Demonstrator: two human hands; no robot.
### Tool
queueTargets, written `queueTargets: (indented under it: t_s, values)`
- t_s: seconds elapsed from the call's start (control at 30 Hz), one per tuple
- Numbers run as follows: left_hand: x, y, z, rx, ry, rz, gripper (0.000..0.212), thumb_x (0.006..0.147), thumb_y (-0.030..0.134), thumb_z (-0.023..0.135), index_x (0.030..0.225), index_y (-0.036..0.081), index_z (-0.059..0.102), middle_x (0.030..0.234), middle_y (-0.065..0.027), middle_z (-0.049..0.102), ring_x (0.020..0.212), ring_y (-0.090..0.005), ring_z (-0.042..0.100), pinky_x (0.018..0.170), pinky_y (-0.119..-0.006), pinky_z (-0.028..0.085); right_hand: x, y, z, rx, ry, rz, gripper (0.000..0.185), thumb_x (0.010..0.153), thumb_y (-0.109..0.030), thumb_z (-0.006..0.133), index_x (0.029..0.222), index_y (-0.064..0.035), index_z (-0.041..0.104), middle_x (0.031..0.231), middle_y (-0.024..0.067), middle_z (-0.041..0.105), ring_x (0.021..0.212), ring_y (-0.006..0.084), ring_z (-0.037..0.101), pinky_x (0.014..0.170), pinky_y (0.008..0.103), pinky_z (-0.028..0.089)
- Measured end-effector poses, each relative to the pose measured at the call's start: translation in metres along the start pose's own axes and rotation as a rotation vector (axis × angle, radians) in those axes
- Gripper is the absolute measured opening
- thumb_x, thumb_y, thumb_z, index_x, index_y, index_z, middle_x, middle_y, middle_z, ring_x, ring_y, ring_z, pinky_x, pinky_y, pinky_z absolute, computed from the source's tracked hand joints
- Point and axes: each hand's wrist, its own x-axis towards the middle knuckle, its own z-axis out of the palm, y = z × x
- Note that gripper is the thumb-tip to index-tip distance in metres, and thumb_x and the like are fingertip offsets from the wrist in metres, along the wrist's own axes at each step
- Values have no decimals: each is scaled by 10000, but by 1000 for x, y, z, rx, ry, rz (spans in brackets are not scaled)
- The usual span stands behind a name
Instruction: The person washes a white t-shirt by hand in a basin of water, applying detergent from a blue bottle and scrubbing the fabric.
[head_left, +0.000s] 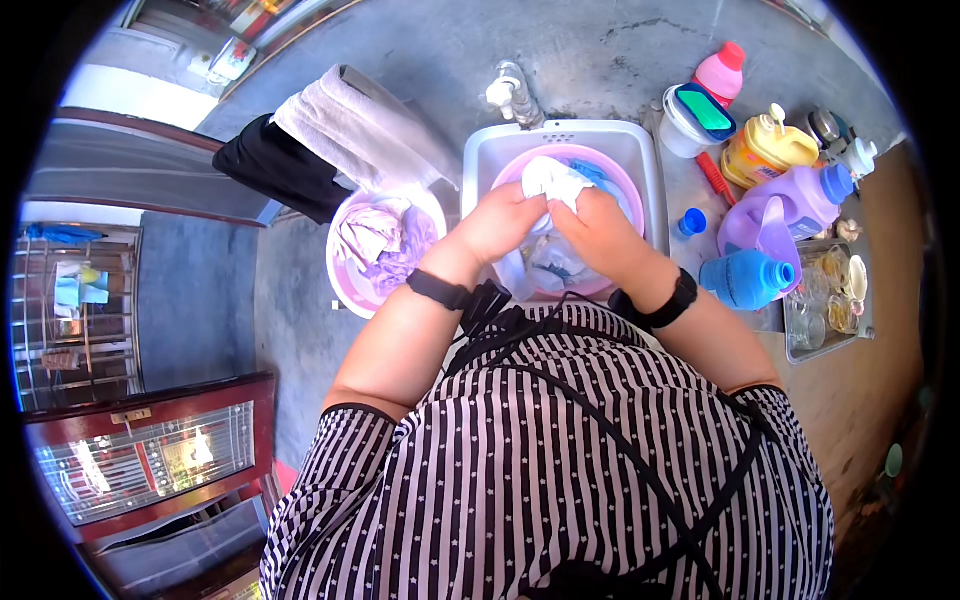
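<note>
Both hands grip a white cloth (553, 178), bunched between them over a pink basin (636, 196) that stands in a pale grey sink (474, 154). My left hand (501, 219) holds the cloth's left part, and my right hand (602, 225) its right part, with the thumbs close together. Blue cloth (592, 171) and wet pale fabric (555, 262) lie in the basin beneath the hands. Left of the sink, a second pink-and-white basin (335, 259) holds crumpled pale pink cloth (369, 231) and purple cloth (412, 247). The fingertips are partly hidden by the white cloth.
A tap (512, 97) rises behind the sink. A light towel (352, 124) and black cloth (274, 169) hang at the left. Right are a yellow jug (761, 154), a purple detergent bottle (799, 196), a blue bottle (739, 279), a red-handled brush (715, 178), and a tray of glasses (796, 349).
</note>
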Motion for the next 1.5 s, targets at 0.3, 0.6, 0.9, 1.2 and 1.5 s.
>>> queueTargets:
  t_s: [0.3, 0.6, 0.9, 1.2, 1.5]
  values:
    - [-6, 26, 21, -11, 47, 128, 441, 1423, 302, 677, 1642, -11, 897, 1470, -150, 976, 1389, -256, 875, 1285, -480, 662, 14, 13, -10, -440, 39, -113, 338, 1319, -266, 739, 1416, 11, 908, 1232, 382, 917, 1142, 652, 868, 1012, 735, 692]
    - [-3, 9, 17, -17, 5, 105, 407, 1418, 270, 727, 1629, -31, 902, 1444, -64, 964, 1288, -166, 866, 1178, -397, 693, 11, 15, -5, -430, 83, -155, 397, 1326, -243, 727, 1588, 27, 851, 1329, 392, 920, 1243, 647, 876, 1065, 737, 706]
    - [-5, 2, 24, -118, 11, 86, 409, 1403, 238, 731, 1667, -35, 883, 1474, -66, 962, 1327, -173, 871, 1206, -402, 689, 0, 12, -5, -557, -17, -45, 380, 1316, -303, 726, 1478, 9, 870, 1368, 391, 914, 1238, 625, 883, 1062, 730, 704]
    - [6, 2, 26, -64, 36, -2, 400, 1399, 203, 689, 1661, -33, 879, 1508, -85, 958, 1332, -189, 883, 1214, -406, 692, 1, 4, -1, -596, -1, -18, 319, 1270, -280, 746, 1401, -20, 878, 1259, 364, 922, 1179, 615, 891, 1012, 734, 706]
    - [7, -12, 26, -88, -5, 35, 414, 1414, 246, 711, 1674, -35, 869, 1502, -86, 965, 1315, -190, 886, 1204, -401, 697, 0, 26, -7, -630, 52, -61, 365, 1314, -308, 711, 1308, 3, 902, 1144, 358, 919, 1067, 621, 891, 972, 719, 719]
